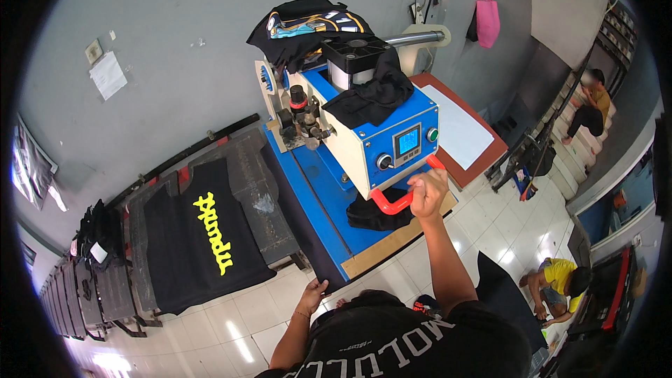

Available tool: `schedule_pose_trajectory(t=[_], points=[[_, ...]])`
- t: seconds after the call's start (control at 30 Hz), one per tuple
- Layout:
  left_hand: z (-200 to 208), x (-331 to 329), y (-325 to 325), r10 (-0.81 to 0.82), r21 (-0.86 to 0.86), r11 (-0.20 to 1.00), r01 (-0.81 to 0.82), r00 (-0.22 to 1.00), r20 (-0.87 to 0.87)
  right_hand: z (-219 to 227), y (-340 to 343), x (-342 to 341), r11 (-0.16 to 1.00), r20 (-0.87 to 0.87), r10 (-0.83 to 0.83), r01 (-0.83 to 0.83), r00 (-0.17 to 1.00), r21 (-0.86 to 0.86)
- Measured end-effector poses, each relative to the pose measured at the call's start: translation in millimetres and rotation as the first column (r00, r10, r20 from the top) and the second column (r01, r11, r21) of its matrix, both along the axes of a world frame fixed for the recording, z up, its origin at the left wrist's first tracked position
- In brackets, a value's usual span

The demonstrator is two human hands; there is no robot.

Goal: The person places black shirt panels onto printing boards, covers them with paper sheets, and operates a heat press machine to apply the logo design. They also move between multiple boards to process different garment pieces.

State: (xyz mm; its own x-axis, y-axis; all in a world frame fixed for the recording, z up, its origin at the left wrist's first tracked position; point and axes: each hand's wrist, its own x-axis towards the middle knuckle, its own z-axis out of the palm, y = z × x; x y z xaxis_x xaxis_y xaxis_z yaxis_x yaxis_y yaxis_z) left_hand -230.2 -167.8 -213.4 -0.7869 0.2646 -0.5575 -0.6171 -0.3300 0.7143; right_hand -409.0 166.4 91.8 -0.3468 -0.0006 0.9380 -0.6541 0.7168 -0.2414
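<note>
Right hand [427,192] fingers wrapped around red press handle [392,204]; left hand [312,296] fingers pinching black garment edge [308,252] at blue press bed [318,196].

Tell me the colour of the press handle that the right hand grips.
Red. The handle, held by the right hand, shows best in the head view.

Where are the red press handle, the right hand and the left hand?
red press handle [389,204]: head view, its lower bend.
right hand [428,192]: head view, back of hand.
left hand [312,297]: head view, knuckles.
</note>
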Motion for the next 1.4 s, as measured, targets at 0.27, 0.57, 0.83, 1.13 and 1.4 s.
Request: schedule_pose_trajectory(t=[0.27,0.57,0.83,1.13,1.4], points=[[-3.5,-1.0,-2.3,-0.001,0.008,1.000,0.001,1.000,-0.006,-0.6,0.7,0.0,1.000,0.004,0.003,-0.003,1.000,0.005],[4.3,-2.4,0.6,0.001,0.011,1.000,-0.001,1.000,-0.002,-2.5,1.1,-0.6,1.000,0.018,-0.009,0.009,1.000,-0.001],[1.1,-3.8,-1.6,-0.034,0.006,0.999,0.034,0.999,-0.005,-1.8,-0.3,0.0,1.000,0.030,-0.016,0.016,0.999,0.002],[-3.6,-6.3,-1.9,-0.047,0.085,0.995,0.043,0.998,0.050,-1.7,2.4,-0.1,1.000,0.048,0.002,-0.002,0.999,0.001],[-33.6,-12.4,-16.5,-0.099,0.187,0.979,0.082,0.992,0.085,-3.8,5.3,-9.4,0.999,-0.010,0.037,-0.037,0.999,-0.009]])
